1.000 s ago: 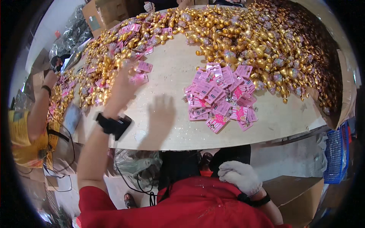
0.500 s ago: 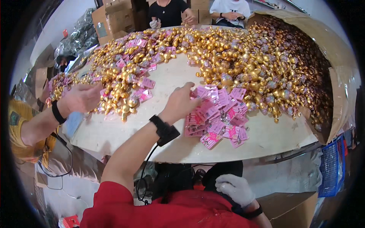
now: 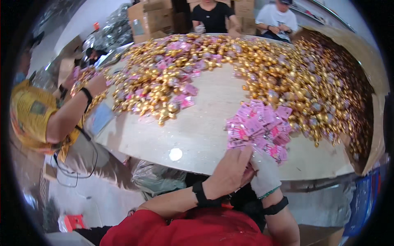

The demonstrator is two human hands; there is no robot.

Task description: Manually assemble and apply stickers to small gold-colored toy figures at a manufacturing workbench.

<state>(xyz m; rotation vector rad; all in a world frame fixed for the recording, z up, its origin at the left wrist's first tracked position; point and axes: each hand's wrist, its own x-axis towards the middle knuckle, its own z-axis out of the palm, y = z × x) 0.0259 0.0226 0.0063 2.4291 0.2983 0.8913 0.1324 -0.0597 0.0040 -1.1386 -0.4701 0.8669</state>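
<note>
The 2 hands meet at the lower center of the frame, at the near edge of the tabletop [image 3: 193, 143]. The bare left hand [image 3: 230, 170] and the gloved right hand [image 3: 266, 176] overlap at the fingertips; I cannot tell whether they pinch anything, since the left's back blocks the view. Just above, right of center, lie the pink cards [image 3: 258, 123], heaped so that most are partly covered. Gold pieces [image 3: 262, 61] spread across the top, blurring together at right. At the top edge, 1 person in black [image 3: 211, 18] is cut off.
</note>
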